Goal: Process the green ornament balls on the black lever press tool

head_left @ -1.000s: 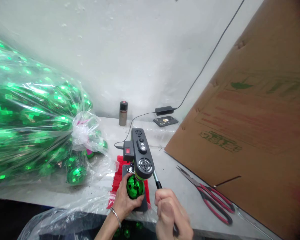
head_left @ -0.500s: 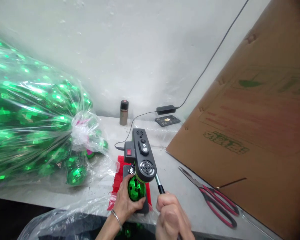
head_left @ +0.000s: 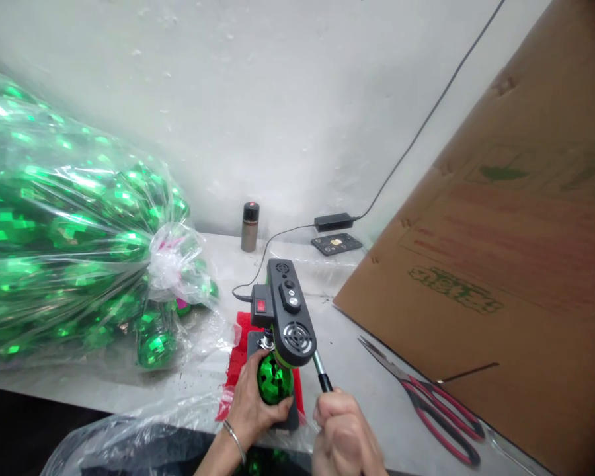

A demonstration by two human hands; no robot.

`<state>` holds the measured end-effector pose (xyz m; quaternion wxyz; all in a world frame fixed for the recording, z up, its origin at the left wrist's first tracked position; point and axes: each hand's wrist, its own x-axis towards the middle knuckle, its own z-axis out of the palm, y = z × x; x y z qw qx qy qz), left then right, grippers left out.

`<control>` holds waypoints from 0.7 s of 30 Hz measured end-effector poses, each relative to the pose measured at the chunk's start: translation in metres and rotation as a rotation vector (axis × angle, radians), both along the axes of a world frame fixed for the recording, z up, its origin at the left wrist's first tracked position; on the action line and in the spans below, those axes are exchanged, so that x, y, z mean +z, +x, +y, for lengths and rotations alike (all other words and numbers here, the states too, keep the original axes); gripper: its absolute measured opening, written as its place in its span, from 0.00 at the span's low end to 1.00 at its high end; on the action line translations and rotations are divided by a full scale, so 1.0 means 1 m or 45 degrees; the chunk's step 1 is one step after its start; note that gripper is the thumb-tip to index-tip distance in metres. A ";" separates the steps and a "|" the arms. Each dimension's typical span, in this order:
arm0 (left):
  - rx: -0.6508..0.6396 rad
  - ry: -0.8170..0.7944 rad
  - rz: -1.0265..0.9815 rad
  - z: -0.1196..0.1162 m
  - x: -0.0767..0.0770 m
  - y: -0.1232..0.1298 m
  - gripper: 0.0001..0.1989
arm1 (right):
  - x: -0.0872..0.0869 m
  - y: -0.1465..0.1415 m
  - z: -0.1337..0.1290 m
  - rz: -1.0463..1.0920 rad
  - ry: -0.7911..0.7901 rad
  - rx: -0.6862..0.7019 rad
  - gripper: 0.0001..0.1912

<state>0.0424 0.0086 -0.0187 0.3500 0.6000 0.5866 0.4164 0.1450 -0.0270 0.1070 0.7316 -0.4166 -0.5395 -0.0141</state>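
A shiny green faceted ball (head_left: 275, 379) sits under the front end of a black benchtop press-like machine (head_left: 291, 304). My left hand (head_left: 256, 396), with a bracelet at the wrist, curls round the ball from the left, thumb at its near side. My right hand (head_left: 347, 423) is closed round the black grip of the machine's metal lever (head_left: 320, 371), just right of the head. The machine has a red switch (head_left: 260, 306) on a side box and stands on a red cloth (head_left: 237, 357). The contact between ball and machine head is hidden.
A big clear bag (head_left: 79, 218) of green balls fills the left. Large scissors (head_left: 426, 403) lie at right before a leaning cardboard box (head_left: 500, 251). Behind are a small bottle (head_left: 250, 228), a power adapter (head_left: 336, 221) with cable and a dark phone-like slab (head_left: 336, 244).
The whole view has shifted slightly, so everything appears a little further right and lower. Both hands keep their holds on the ball and the lever.
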 end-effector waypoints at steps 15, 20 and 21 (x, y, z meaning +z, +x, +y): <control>0.032 0.052 0.066 0.001 -0.006 0.000 0.41 | -0.003 -0.003 -0.002 0.053 -0.045 -0.023 0.23; 0.039 0.067 0.069 0.001 -0.007 0.001 0.41 | -0.005 -0.003 -0.001 0.047 -0.022 -0.018 0.23; 0.041 0.070 0.067 0.001 -0.007 0.001 0.41 | -0.006 -0.003 0.000 0.052 -0.014 -0.015 0.23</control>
